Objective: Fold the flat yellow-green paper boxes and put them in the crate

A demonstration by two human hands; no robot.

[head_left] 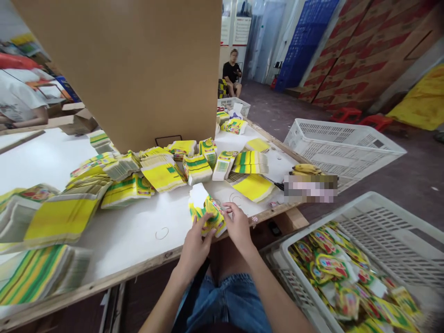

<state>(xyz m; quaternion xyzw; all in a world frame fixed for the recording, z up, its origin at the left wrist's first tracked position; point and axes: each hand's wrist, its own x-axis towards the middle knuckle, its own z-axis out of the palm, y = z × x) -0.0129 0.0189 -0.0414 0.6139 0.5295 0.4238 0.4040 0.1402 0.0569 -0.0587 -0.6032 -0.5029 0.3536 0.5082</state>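
At the near edge of the white table (135, 240), one yellow-green printed carton (212, 208) is btw the two hands, w/ its white flap (198, 194) pointing away from the person. L hand (198, 243) has thumb & fingers grasping its near left part; R hand (240, 226) has thumb & index pinching its right edge, but how firmly I cannot tell. Judging by look, it is prob. thin card: v. light, rather stiff along the panels, soft at the folds, maybe a bit slippery on the printed side. It may crease easily, so best hold is by the edges, w/ light pressure, not by the flap.
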